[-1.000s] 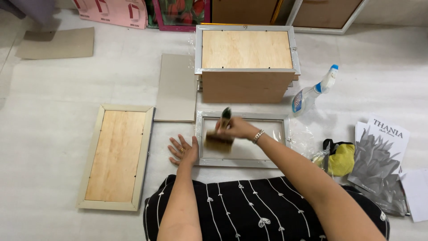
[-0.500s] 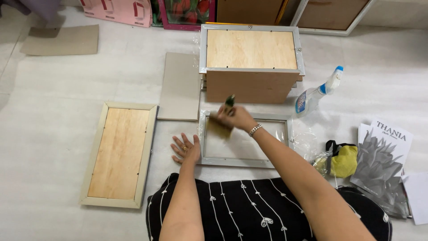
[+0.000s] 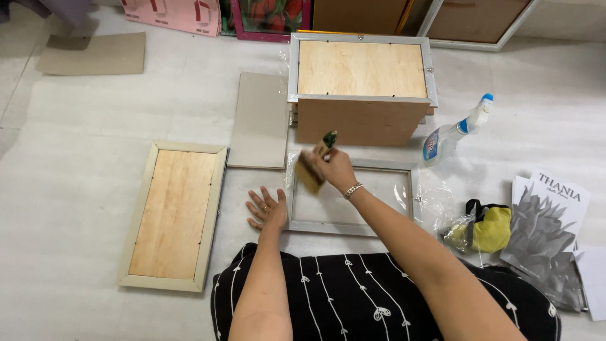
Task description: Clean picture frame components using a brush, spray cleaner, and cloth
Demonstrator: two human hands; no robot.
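Looking down past my lap, I see my left hand [image 3: 267, 208] spread flat and empty on the floor, just beside the left edge of the silver frame [image 3: 351, 197]. My right hand [image 3: 332, 169] is closed around a brush [image 3: 315, 165], its bristles over the frame's upper left corner. Beyond stands a stack of frames [image 3: 362, 88]; right of it lies a spray bottle [image 3: 453, 131].
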